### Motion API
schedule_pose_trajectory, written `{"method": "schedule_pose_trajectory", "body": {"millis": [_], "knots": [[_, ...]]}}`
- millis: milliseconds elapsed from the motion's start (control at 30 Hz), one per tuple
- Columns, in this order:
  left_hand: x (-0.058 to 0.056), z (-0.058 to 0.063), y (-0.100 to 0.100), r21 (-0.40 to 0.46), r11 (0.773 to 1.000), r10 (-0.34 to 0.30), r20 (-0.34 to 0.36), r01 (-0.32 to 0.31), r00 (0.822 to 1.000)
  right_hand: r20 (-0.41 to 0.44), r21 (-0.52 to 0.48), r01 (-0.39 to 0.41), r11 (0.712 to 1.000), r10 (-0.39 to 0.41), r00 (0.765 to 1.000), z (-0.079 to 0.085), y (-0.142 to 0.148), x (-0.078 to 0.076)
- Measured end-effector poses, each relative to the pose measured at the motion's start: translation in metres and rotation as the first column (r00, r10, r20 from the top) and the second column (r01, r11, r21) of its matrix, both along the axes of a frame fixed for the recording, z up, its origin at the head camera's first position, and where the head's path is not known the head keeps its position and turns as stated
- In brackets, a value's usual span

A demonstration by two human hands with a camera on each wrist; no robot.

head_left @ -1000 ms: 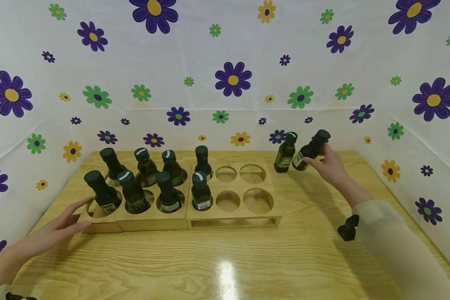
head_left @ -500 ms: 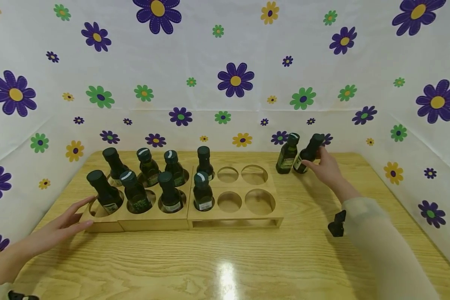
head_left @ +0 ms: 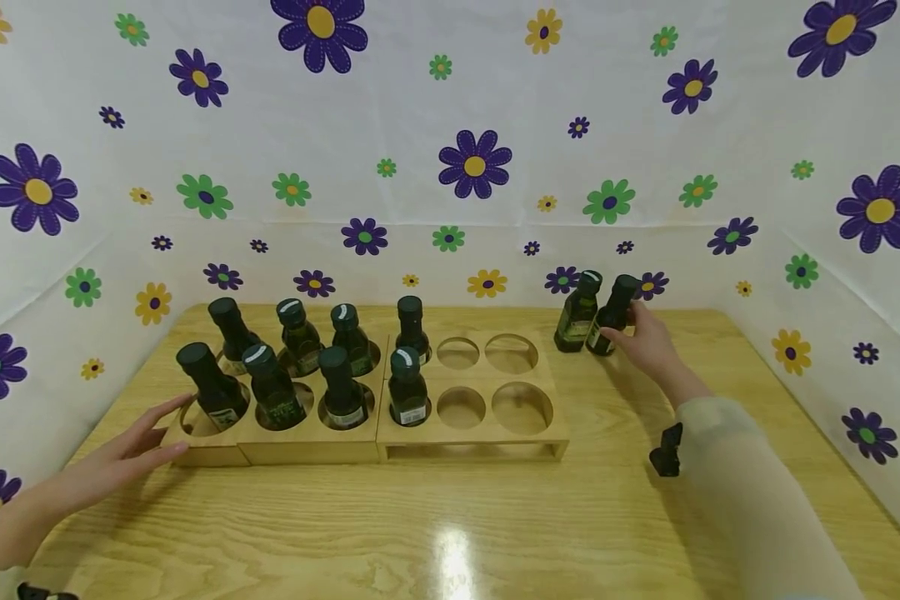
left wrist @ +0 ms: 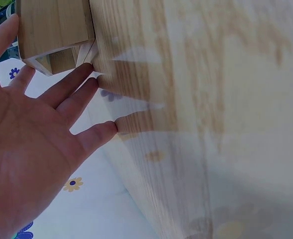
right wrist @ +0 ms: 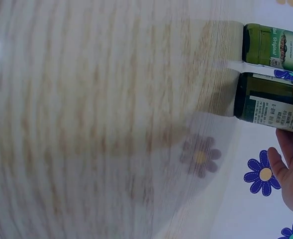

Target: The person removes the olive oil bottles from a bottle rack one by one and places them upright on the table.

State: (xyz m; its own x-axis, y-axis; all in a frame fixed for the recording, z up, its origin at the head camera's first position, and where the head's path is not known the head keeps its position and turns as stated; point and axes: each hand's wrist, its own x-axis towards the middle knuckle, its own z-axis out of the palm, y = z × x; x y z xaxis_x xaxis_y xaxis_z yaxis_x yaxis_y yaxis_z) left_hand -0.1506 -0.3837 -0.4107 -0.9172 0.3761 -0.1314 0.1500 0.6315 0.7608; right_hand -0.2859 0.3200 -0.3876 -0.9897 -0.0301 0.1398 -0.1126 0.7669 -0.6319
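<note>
In the head view my right hand grips a dark green olive oil bottle between thumb and fingers. The bottle is upright, its base at the tabletop. Right beside it on the left stands another olive oil bottle, whose green label shows in the right wrist view. On the far side, my left hand has its fingers extended at the left end of a wooden bottle rack. The left wrist view shows these spread fingers near the rack's corner.
Several dark bottles stand or lean in the rack's round holes. Its right section has vacant holes, such as one at the front right. A flowered cloth encloses the back and sides of the wooden table.
My right hand has brought its bottle down and left, from tilted in the air to upright beside the other bottle. My left hand has stayed at the rack. The head view shifted slightly.
</note>
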Motion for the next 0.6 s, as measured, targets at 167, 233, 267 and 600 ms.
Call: {"method": "schedule_pose_trajectory", "body": {"millis": [167,233,267,600], "knots": [[0.002,-0.001,-0.001,0.005,1.000,-0.003,0.001,0.003,1.000,-0.004,-0.013,0.002,1.000,-0.002,1.000,-0.002,-0.001,0.002],[0.002,-0.002,-0.002,0.003,1.000,0.002,0.002,-0.002,1.000,-0.002,-0.017,0.003,1.000,-0.003,1.000,-0.001,-0.002,0.002],[0.002,-0.002,-0.002,0.003,1.000,0.003,0.001,-0.003,1.000,0.002,-0.021,0.002,1.000,-0.002,1.000,0.000,-0.002,0.002],[0.001,0.000,0.000,0.012,1.000,0.002,0.006,-0.002,1.000,-0.019,-0.138,0.065,0.988,-0.068,0.997,0.002,0.001,0.017]]}}
